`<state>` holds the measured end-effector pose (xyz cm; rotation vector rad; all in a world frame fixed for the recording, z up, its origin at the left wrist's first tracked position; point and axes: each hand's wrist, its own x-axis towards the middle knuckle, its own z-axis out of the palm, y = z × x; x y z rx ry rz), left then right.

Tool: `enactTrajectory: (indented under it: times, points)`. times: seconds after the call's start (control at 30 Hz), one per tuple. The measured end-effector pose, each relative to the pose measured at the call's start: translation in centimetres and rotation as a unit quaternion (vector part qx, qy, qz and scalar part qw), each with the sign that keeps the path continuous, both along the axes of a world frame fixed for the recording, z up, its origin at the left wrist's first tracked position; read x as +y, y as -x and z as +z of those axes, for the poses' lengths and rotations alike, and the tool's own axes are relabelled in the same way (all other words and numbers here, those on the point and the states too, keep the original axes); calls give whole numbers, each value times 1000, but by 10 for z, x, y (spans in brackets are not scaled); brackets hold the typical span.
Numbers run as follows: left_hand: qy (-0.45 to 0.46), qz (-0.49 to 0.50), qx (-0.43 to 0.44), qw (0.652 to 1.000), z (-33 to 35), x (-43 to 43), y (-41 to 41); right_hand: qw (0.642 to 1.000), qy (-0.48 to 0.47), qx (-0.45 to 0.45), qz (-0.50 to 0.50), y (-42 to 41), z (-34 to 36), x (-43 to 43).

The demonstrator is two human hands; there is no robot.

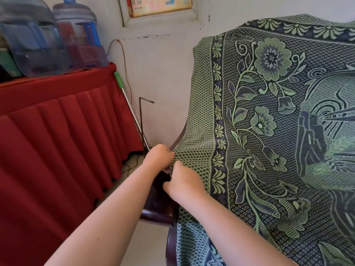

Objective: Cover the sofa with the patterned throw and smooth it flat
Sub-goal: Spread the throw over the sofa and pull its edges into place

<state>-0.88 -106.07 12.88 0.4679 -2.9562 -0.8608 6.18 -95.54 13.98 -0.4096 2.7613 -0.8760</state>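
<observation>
Throw: the patterned throw [269,131] drapes the sofa [156,200] from back to seat, its bordered long edge running down the sofa's left end.
Hands: the left hand [160,156] and right hand [183,182] sit close together, both curled on that edge; the left is farther up it.
Key relation: nearly all the cloth lies right of the hands; bare dark armrest shows just below them.
Around: a red-skirted table [57,131] carries water bottles [76,35].
In the way: a green-handled pole [130,104] and a bent rod [141,121] likely crowd a leftward pull.

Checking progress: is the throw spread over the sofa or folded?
Spread: the throw drapes over the sofa, back and seat; left hand and right hand hold its edge.
</observation>
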Motion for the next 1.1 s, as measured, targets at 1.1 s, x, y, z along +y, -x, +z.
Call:
enactTrajectory:
  times: [1.1]
  points:
    - [-7, 31, 103, 994, -12, 6, -10, 988, 35, -146, 33, -16, 5, 11]
